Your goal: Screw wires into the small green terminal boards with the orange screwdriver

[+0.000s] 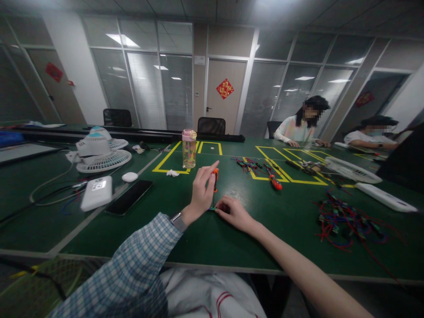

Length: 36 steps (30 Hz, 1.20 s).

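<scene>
My left hand [202, 191], in a checked sleeve with a wristwatch, is closed round an orange-handled screwdriver [215, 177] held upright, tip down. Beside it my right hand [233, 212] rests on the green table [205, 240], fingers pinched on a small dark part with wires [218, 207] that is too small to name. The screwdriver's tip meets that part between the two hands.
A clear bottle with a pink lid [189, 149] stands behind my hands. A second red screwdriver [276, 183], a tangle of red and blue wires [347, 221], a phone [130, 197], a white power bank [96, 193] and a fan [99, 154] lie around. Two people sit at the far right.
</scene>
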### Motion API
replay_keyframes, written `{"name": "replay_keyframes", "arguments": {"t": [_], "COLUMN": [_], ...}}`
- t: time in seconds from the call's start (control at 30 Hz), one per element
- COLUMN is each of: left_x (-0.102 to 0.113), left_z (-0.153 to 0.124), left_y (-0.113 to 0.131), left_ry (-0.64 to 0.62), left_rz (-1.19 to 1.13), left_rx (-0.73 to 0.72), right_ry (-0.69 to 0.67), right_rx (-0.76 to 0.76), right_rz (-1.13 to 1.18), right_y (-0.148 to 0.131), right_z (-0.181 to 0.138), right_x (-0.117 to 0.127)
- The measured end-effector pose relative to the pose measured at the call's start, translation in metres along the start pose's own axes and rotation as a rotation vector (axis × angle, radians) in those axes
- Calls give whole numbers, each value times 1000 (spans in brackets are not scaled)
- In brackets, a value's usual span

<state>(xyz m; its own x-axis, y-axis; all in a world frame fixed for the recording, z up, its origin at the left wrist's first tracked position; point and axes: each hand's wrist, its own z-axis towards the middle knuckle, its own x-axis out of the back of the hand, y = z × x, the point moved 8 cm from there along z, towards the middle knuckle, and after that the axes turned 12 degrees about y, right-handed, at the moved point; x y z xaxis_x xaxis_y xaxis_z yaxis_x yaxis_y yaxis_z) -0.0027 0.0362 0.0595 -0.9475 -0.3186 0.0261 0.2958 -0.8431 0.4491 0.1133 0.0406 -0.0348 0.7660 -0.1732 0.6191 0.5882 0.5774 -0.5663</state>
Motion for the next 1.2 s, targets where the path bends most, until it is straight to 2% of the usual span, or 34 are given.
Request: {"name": "replay_keyframes", "arguments": {"t": [0.4, 0.63, 0.93, 1.2], "left_x": [3, 0, 5, 1], "left_z": [0, 0, 1, 1], "left_y": [1, 3, 1, 4], "left_ry": [55, -18, 78, 5], "left_rz": [90, 19, 115, 36], "left_rx": [-50, -34, -51, -42], "right_ry": [-1, 2, 4, -1], "right_rx": [-2, 1, -4, -9], "right_rz": [2, 8, -12, -4], "right_y": [3, 1, 0, 2], "right_z": [1, 0, 1, 0], "right_x": [-1, 0, 0, 0]}}
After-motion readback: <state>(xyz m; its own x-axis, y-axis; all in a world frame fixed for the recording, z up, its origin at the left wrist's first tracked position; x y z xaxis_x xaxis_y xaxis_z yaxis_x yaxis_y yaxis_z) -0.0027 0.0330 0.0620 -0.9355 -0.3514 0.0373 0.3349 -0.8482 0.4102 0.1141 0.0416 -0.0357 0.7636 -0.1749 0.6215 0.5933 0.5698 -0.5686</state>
